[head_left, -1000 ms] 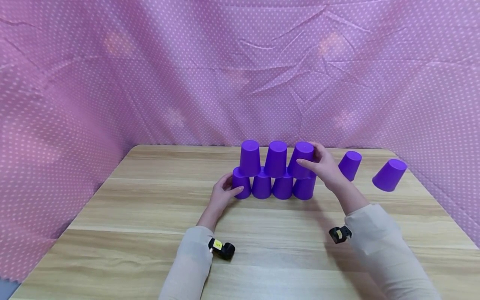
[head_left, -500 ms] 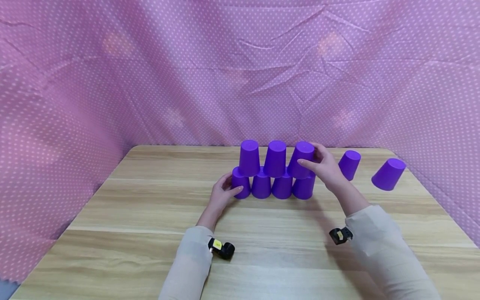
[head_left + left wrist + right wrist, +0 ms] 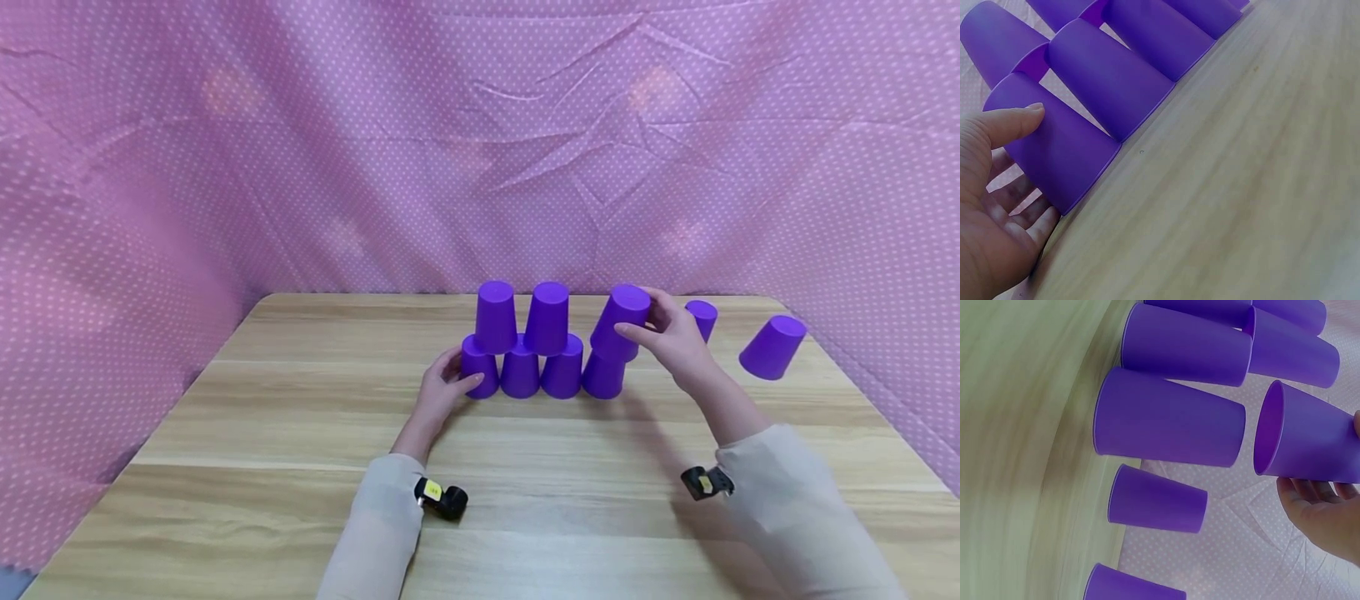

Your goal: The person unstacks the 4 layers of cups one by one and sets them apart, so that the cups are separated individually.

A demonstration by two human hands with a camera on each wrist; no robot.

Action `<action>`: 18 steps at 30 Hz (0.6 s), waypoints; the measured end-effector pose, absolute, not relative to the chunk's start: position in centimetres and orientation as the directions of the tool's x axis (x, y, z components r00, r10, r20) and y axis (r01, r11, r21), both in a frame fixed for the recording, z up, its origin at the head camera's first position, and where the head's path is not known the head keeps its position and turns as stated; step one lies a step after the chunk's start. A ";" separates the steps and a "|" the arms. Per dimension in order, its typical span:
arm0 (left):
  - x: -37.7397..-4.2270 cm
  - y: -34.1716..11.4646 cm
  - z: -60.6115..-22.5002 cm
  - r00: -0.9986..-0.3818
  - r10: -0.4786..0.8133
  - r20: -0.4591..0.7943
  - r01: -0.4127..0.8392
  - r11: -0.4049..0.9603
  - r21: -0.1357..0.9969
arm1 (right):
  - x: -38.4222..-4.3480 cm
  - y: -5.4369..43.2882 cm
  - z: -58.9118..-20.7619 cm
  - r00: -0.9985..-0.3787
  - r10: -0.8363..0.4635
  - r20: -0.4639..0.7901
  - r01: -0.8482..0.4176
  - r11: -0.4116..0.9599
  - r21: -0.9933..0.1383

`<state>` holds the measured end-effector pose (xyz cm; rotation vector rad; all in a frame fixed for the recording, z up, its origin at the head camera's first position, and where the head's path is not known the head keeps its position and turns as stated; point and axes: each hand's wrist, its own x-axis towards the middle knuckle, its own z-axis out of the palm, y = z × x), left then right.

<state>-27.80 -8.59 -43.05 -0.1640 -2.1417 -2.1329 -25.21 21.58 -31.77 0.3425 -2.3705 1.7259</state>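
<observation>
Upside-down purple cups form a bottom row of several, with two more [image 3: 496, 317] [image 3: 547, 318] standing across the joints on the left and middle. My left hand [image 3: 437, 396] holds the leftmost bottom cup [image 3: 1063, 147], thumb on its near side and fingers behind it. In my right hand [image 3: 677, 343] is another upside-down cup [image 3: 621, 321], gripped between thumb and fingers and slightly tilted. In the right wrist view a gap shows between this held cup's rim and the base of the rightmost bottom cup [image 3: 1169, 419].
Two more upside-down purple cups stand to the right on the wooden table [image 3: 300, 467]: one [image 3: 702, 317] partly behind my right hand, the other [image 3: 772, 348] farther right. Pink dotted cloth [image 3: 420, 150] hangs behind and around the table.
My right hand has lifted the third upper cup off the bottom row and shifted it right. My left hand stays at the leftmost bottom cup.
</observation>
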 end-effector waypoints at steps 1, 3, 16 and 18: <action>-27.8 -8.6 -43.0 -0.988 -0.005 0.156 0.156 0.007 0.988 | -25.1 21.7 -31.8 -0.953 -0.075 0.293 -0.301 0.292 -0.908; -27.8 -8.6 -43.0 -0.988 -0.005 0.156 0.156 0.012 0.988 | -24.8 22.1 -31.8 -0.950 -0.069 0.304 -0.311 0.290 -0.905; -27.8 -8.6 -43.1 -0.989 -0.003 0.148 0.148 -0.004 0.989 | -23.7 25.2 -33.0 -0.953 -0.020 0.304 -0.297 0.284 -0.912; -27.8 -8.6 -43.1 -0.989 -0.002 0.148 0.148 -0.006 0.989 | -23.6 25.9 -33.1 -0.956 -0.009 0.292 -0.281 0.298 -0.912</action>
